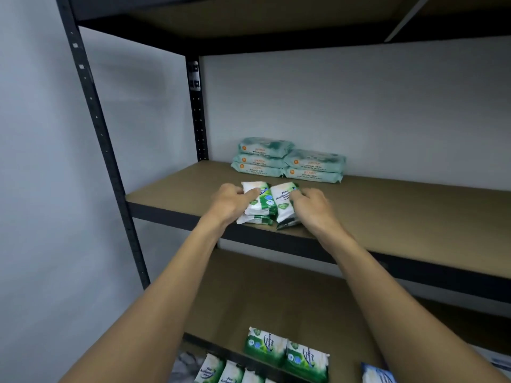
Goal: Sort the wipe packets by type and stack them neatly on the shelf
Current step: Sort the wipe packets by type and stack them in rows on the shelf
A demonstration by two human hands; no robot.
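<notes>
Left hand (231,201) curls round a stack of green-and-white plastic wipe packets (261,203) — right hand (313,207) clamps a second green-and-white stack (284,204) just beside it — at the front of the brown board shelf (177,189).

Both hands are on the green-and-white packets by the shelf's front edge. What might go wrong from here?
1. The left stack and right stack sit close to the front edge of the shelf; a slip could tip them onto the level below.
2. Their top packets lie tilted under the left hand and right hand, so the piles may slump when released.
3. Pushed back hard, they might knock the teal stacks.
</notes>
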